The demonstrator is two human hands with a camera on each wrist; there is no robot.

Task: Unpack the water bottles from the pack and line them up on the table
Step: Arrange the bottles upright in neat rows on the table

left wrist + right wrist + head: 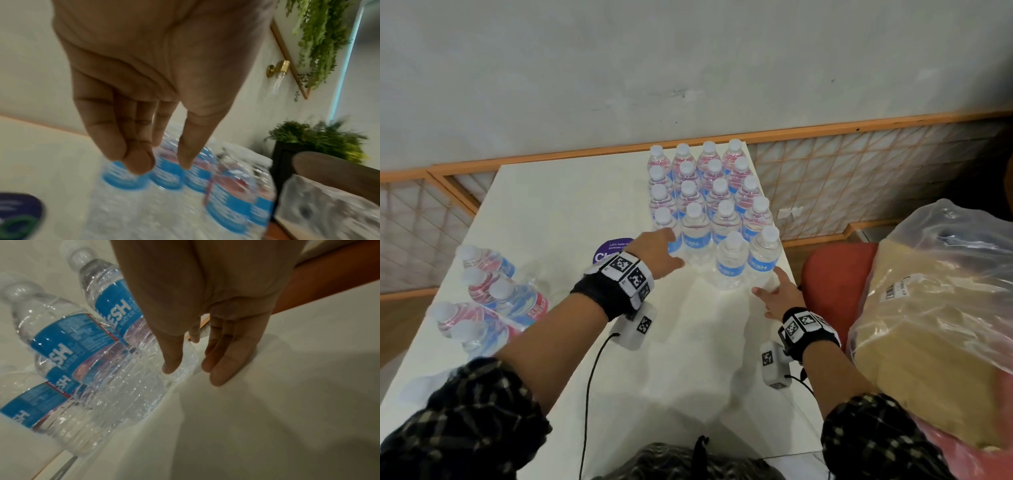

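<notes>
Several clear water bottles with blue labels and white caps stand upright in rows at the far right of the white table. Two more stand in front, one beside another. My left hand reaches with straight fingers to the front-left bottle of the rows and holds nothing. My right hand is low by the front-right bottle, fingers straight, thumb at its base. The torn pack with several bottles lying on their sides sits at the table's left edge.
A round purple sticker lies on the table just left of my left hand. A big clear bag with tan contents rests on a red seat right of the table. An orange lattice rail runs behind.
</notes>
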